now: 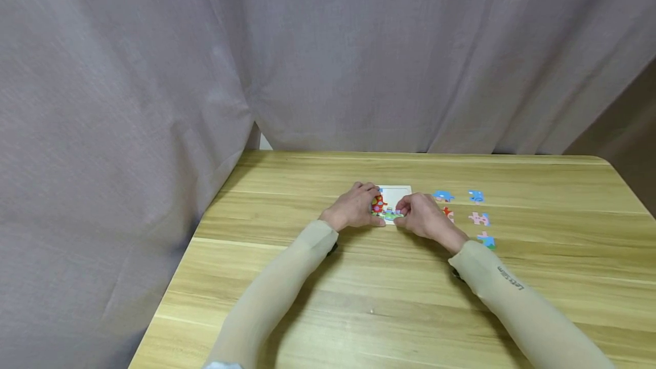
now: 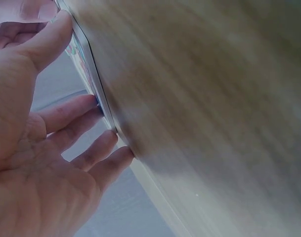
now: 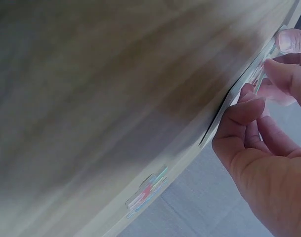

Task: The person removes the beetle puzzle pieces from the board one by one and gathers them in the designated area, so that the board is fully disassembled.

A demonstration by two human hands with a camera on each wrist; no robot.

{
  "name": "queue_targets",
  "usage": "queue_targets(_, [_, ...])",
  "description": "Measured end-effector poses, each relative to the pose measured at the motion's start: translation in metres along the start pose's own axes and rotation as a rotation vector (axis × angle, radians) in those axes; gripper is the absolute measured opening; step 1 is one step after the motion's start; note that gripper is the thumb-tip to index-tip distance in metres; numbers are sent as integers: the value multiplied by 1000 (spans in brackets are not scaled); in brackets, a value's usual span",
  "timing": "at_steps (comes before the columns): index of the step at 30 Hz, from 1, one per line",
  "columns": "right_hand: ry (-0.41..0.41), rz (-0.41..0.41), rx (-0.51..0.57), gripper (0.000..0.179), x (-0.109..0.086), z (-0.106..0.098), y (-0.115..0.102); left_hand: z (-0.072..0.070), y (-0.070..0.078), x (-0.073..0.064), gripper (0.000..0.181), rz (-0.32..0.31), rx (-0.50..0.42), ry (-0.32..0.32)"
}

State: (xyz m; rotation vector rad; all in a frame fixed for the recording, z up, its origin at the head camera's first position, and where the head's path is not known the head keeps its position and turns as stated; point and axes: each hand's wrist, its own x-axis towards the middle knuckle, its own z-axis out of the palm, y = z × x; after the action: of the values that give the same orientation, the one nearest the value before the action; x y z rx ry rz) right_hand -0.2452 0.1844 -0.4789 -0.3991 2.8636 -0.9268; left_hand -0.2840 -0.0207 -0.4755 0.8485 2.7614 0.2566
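Note:
A small white puzzle tray (image 1: 400, 189) lies flat on the table, with a red, dotted piece (image 1: 378, 204) at its left side. My left hand (image 1: 355, 206) holds the tray's left part, thumb at the near edge and fingers at the far left; the left wrist view shows the fingertips (image 2: 109, 136) along its rim. At the near side my right hand (image 1: 422, 215) pinches a green puzzle piece (image 1: 392, 216) over the tray. Whether that piece touches the tray floor I cannot tell. The fingers partly cover both piece and tray.
Loose puzzle pieces lie right of the tray: a blue one (image 1: 443, 195), another blue one (image 1: 476, 196), a pink one (image 1: 480, 218), a blue-green one (image 1: 486, 240) and a red one (image 1: 448, 213) partly behind my right hand. A grey curtain (image 1: 348, 56) hangs behind the wooden table (image 1: 359, 312).

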Motion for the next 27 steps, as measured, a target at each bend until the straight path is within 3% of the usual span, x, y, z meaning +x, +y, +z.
queue_targets(14, [25, 38, 62, 21, -14, -7, 3, 1, -1, 0, 88, -1, 2, -9])
queue_targets(27, [68, -3, 60, 21, -33, -19, 16, 2, -2, 1, 87, 3, -2, -4])
